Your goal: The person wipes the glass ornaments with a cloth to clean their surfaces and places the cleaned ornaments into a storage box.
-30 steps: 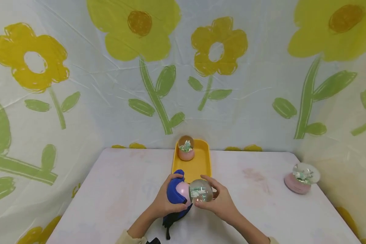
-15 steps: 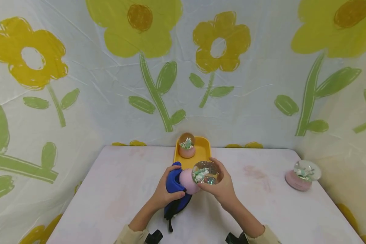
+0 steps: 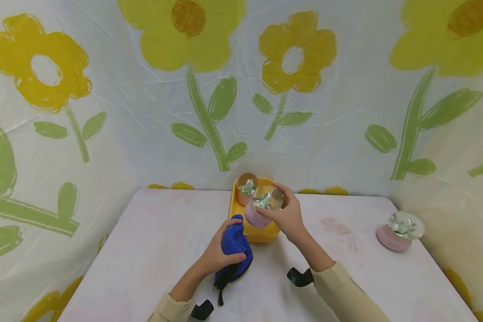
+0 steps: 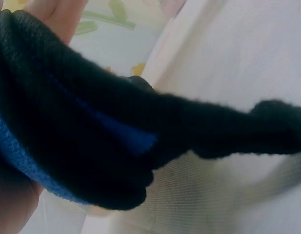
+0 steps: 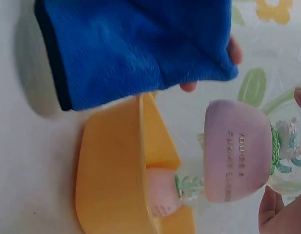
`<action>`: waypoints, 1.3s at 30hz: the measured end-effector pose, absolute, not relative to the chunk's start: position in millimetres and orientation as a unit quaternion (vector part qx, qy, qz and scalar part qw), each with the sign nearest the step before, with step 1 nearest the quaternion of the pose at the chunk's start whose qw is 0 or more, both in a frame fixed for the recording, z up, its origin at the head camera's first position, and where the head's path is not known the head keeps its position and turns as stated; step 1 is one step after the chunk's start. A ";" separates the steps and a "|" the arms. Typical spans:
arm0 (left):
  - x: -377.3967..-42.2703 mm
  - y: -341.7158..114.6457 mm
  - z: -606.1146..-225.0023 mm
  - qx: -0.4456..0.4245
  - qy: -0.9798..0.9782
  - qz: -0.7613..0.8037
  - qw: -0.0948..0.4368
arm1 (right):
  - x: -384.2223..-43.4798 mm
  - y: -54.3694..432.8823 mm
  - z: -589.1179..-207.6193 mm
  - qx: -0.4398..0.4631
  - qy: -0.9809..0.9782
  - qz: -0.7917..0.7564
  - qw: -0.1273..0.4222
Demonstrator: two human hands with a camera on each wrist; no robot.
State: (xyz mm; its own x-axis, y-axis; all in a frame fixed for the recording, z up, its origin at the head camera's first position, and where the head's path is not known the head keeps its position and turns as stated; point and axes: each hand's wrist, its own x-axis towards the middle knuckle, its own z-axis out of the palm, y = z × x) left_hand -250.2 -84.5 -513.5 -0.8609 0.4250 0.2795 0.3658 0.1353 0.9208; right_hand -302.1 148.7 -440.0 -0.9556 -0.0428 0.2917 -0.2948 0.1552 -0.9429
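Note:
My right hand (image 3: 290, 217) grips a snow globe (image 3: 256, 216) by its clear dome. The globe is tilted, its lilac-pink base pointing down and left. In the right wrist view, this base (image 5: 235, 151) shows raised lettering and hangs apart from the yellow tray (image 5: 111, 165). My left hand (image 3: 215, 257) holds a folded blue cloth (image 3: 234, 246) with black edging, just in front of the tray. Dark edging (image 4: 91, 126) fills much of the left wrist view, hiding most of the fingers. Inside the tray, at its back left, another snow globe (image 3: 246, 188) stands upright.
A third snow globe (image 3: 396, 237) with a pink base stands near the table's right edge. Behind the pale table (image 3: 165, 232) hangs a flower-printed sheet (image 3: 330, 152). Black wrist devices (image 3: 300, 277) show at both sleeves.
My right hand has carried the snow globe out of the blue cloth, forward and up over the tray. The left hand keeps hold of the cloth, which now hangs folded with nothing in it.

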 end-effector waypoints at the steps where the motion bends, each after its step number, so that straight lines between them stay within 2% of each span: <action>1: -249.9 -84.9 -514.3 0.261 0.756 0.600 0.026 | -306.3 147.1 -440.5 0.109 -0.758 0.636 0.097; 7: -248.7 -85.7 -515.4 0.252 0.763 0.595 0.030 | -330.6 141.0 -445.5 0.092 -0.782 0.611 0.087; 15: -246.8 -82.2 -515.5 0.261 0.745 0.611 0.065 | -355.3 140.0 -456.8 0.074 -0.793 0.597 0.090; 23: -247.0 -80.0 -515.4 0.268 0.743 0.611 0.050 | -372.0 139.9 -470.9 0.052 -0.800 0.592 0.084; 39: -247.5 -81.8 -517.2 0.262 0.754 0.601 0.045 | -379.0 131.4 -476.8 -0.005 -0.830 0.556 0.052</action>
